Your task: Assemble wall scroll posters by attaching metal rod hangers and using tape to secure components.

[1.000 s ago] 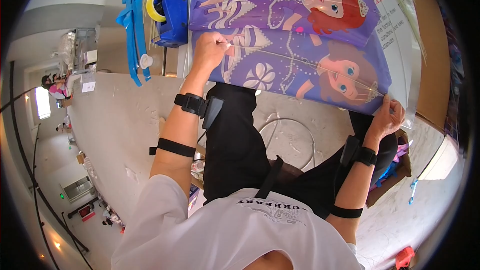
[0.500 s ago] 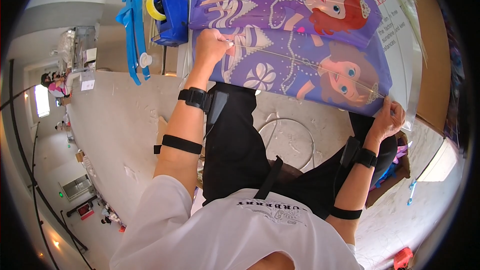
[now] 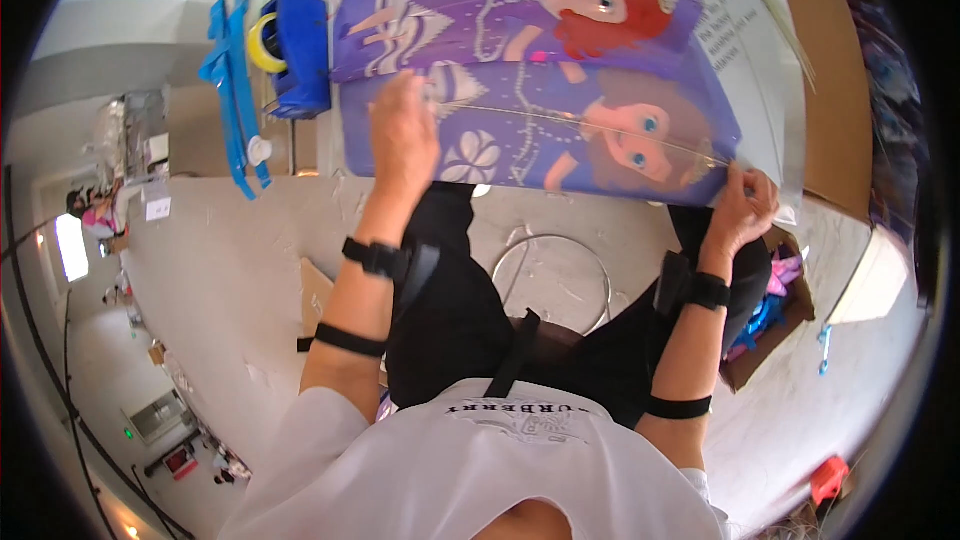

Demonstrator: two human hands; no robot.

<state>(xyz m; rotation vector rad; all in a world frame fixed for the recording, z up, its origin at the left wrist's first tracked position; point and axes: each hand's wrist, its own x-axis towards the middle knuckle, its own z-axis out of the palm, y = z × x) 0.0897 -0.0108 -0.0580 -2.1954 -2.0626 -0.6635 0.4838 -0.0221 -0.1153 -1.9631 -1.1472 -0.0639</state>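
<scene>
A shiny purple sheet [image 3: 560, 165] printed with a cartoon princess lies on the worktop in front of me, its picture repeated mirror-wise in two halves. A thin pale line [image 3: 540, 118], a rod or a cord, runs across the nearer half. At the line's left end is my left hand [image 3: 404, 140]; its fingers look drawn together but are blurred, and anything in them is hidden. My right hand [image 3: 748, 208] pinches the sheet's near right corner, where the line ends. Beneath the sheet is a white printed board [image 3: 775, 130].
A blue tape dispenser [image 3: 300, 55] with a yellow roll [image 3: 264, 44] stands left of the sheet, beside blue straps [image 3: 235, 90]. Brown cardboard [image 3: 838, 90] borders the right side. An open box [image 3: 765, 350] of colourful items is by my right knee. A cable loop [image 3: 607, 280] lies on the floor.
The whole view has shifted, so the worktop appears farther left. My left hand has turned more upright and blurred at the line's end. My right hand keeps its pinch on the corner.
</scene>
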